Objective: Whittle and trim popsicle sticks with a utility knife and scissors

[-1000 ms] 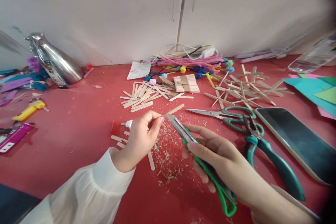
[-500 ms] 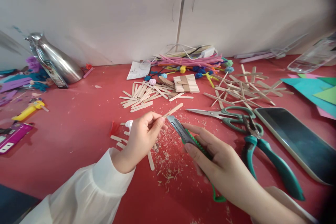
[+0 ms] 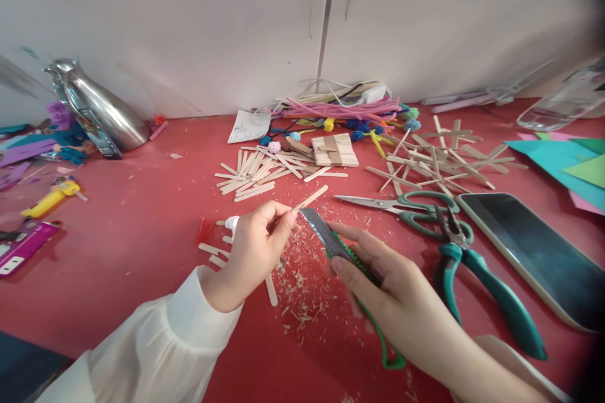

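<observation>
Pinched between the thumb and fingers of my left hand is a wooden craft stick, its free end pointing up and to the right. My right hand grips a green utility knife with its blade out. The blade's tip is at the stick, close to my left thumb. Thin wood shavings lie scattered on the red table below both hands. Several loose sticks and a white object, partly covered by my left hand, lie beside it.
Scissors, pliers and a phone lie to the right. Loose craft sticks, a banded stick bundle and pink pipe cleaners are farther back. At left stand a metal jug and a yellow glue gun.
The knife has turned slightly in my right hand, and its green tail end sits a little lower. My left hand and the craft stick have hardly moved.
</observation>
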`<state>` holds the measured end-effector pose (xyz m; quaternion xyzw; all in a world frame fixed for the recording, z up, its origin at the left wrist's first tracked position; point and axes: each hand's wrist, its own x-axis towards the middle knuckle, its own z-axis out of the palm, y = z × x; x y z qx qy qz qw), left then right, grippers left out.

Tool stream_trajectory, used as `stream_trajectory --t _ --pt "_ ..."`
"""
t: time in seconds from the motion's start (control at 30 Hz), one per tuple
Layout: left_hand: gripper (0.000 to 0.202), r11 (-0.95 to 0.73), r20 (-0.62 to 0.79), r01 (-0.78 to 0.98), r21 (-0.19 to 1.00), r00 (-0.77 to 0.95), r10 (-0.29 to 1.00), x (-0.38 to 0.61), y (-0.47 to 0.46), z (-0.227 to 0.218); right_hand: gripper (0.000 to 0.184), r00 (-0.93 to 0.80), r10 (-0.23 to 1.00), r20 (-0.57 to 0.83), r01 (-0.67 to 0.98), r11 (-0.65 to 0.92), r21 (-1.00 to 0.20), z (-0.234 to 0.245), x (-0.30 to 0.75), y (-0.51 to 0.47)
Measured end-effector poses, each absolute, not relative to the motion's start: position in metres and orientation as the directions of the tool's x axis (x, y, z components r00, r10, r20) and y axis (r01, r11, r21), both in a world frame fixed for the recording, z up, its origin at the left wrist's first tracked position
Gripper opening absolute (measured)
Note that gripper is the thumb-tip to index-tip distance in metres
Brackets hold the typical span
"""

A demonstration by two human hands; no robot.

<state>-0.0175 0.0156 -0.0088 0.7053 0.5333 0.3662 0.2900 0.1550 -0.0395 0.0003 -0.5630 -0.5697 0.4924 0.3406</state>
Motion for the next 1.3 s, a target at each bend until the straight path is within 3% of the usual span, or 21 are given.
stream_trajectory --t 0.57,0.67,0.77,1.0,1.17,1.3 --pt "0.025 -0.315 0.256 0.619 0.720 0.185 0.949 -0.018 0.015 -0.007 0.048 -0.124 0.954 -0.272 0.175 -0.249 -0.952 0.007 0.151 -0.041" --pt "0.025 -0.319 0.259 0.633 0.706 0.189 0.947 -0.017 0.016 -0.008 0.047 -0.120 0.966 -0.228 0.245 -0.194 -0.950 0.005 0.152 -0.039" --pt "0.026 -0.325 0.255 0.654 0.683 0.204 0.945 -0.017 0.016 -0.007 0.043 -0.122 0.988 -0.099 0.435 -0.037 -0.900 0.003 0.153 -0.038" --pt "0.025 -0.312 0.210 0.712 0.630 0.231 0.950 -0.015 0.016 -0.003 0.041 -0.199 0.959 0.203 0.753 0.282 -0.594 -0.011 0.154 -0.039" --pt "0.022 -0.306 0.184 0.714 0.629 0.246 0.952 -0.014 0.017 -0.004 0.050 -0.321 0.892 0.318 0.915 0.379 -0.139 -0.016 0.155 -0.044" --pt "0.021 -0.273 0.150 0.697 0.663 0.234 0.961 -0.012 0.016 -0.004 0.060 -0.409 0.847 0.339 0.913 0.382 0.146 -0.008 0.153 -0.048"
